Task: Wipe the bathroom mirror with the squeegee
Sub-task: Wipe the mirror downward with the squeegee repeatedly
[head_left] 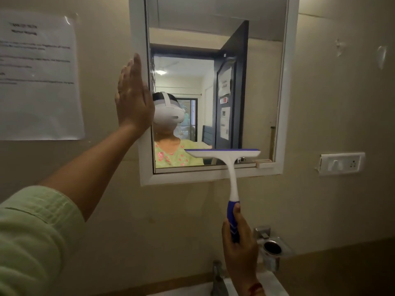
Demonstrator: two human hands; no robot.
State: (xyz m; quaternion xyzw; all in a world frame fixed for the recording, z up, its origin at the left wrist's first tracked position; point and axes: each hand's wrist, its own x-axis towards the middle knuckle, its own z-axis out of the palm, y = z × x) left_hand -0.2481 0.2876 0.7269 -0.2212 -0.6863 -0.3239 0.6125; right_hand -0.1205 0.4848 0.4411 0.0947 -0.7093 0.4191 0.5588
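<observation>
Printed sheet: white laminated paper notice (38, 77) taped flat on the beige wall, left of the mirror; text too blurred to read.

Left sleeve: pale green fabric cuff (36, 229) low at the left edge, forearm bare beyond it and stretched up and rightward.

Left hand (133, 97): fully open, fingers straight and together, pointing up; palm laid flat on the white frame (136, 39) at the mirror's left edge. Holding nothing. Probably pressed there to steady the body, or the mirrored door, against the push of the blade.

Mirror: rectangular white-framed bathroom mirror (263, 82) at head height on the wall, reflecting a doorway and a headset wearer.

Squeegee: white plastic T-shaped squeegee with blue rubber blade and blue grip (232, 167), upright; blade level, low on the glass near the bottom edge, right of centre. Contact with the glass likely, not certain.

Right hand (240, 244): closed around the blue grip from below, thumb lying up along the handle, wrist under the tool. Low hold suits pushing or pulling the blade along the pane.

Tumbler holder: chrome ring bracket (271, 248) just right of the right hand.

Switch plate: white wall socket (342, 163) right of the mirror.
</observation>
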